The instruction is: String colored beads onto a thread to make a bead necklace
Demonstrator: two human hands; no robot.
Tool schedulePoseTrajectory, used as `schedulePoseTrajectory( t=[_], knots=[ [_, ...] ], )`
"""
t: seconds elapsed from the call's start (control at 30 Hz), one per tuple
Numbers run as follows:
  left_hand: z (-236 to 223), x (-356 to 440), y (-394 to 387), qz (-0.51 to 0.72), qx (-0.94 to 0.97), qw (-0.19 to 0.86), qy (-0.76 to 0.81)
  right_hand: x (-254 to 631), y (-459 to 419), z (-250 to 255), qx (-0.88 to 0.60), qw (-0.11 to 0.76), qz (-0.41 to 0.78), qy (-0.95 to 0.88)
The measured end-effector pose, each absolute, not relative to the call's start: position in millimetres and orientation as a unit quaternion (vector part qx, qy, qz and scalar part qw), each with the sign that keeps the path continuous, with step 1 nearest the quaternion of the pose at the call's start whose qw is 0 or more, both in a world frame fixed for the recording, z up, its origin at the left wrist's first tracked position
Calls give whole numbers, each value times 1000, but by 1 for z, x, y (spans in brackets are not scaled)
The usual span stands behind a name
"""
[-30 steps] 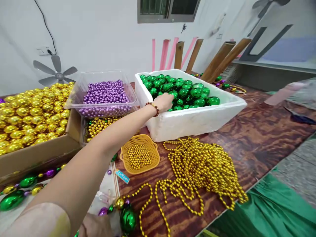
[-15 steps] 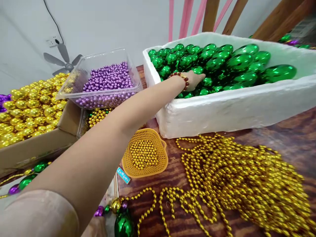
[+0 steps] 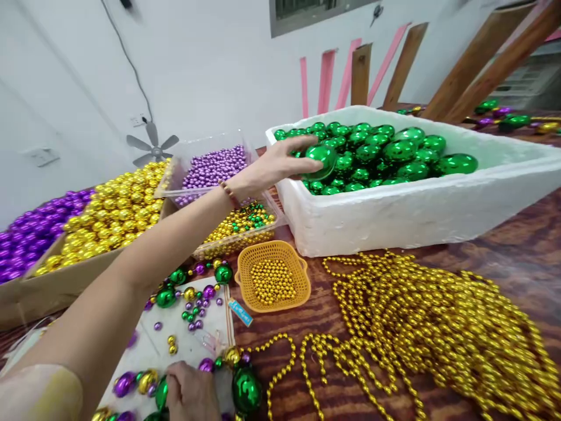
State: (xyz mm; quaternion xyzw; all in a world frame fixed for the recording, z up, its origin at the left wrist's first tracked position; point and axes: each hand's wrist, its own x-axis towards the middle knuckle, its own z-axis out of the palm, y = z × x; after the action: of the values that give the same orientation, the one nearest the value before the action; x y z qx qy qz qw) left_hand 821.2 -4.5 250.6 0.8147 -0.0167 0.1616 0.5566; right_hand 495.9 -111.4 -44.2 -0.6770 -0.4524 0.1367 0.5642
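My left hand point(image 3: 284, 161) reaches across to the near left corner of the white foam box point(image 3: 394, 228). Its fingers and thumb are closed round a large shiny green bauble point(image 3: 322, 161), held over the other green baubles point(image 3: 401, 151) in the box. At the bottom, my right hand point(image 3: 193, 393) rests low over the white mat point(image 3: 149, 351) with curled fingers. Those fingers touch a green bead point(image 3: 161, 393) in a row of purple, gold and green beads; what they grip is hidden. A big green bauble point(image 3: 246, 390) lies just right of this hand.
An orange basket point(image 3: 304, 286) of gold beads stands mid-table, a blue packet point(image 3: 240, 312) beside it. Gold bead strands point(image 3: 438, 333) spread on the right. Behind on the left are purple beads point(image 3: 214, 166), gold balls point(image 3: 118, 210), purple balls point(image 3: 39, 234) and mixed beads point(image 3: 249, 222).
My left hand has come up and left out of the pile in the foam box, now with a green bauble in it. The view has shifted, and my right hand has come into sight.
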Motion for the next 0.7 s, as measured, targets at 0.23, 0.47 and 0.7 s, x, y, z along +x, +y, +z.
schedulePoseTrajectory(
  t=[0.23, 0.47, 0.7],
  knots=[
    [222, 600, 12, 178, 546, 803, 160, 526, -139, 4, -597, 578, 304, -465],
    [183, 414, 32, 352, 317, 829, 297, 512, -136, 17, -557, 627, 381, -390],
    [153, 342, 50, 423, 215, 807, 352, 474, -119, 51, -547, 579, 366, -481]
  ],
)
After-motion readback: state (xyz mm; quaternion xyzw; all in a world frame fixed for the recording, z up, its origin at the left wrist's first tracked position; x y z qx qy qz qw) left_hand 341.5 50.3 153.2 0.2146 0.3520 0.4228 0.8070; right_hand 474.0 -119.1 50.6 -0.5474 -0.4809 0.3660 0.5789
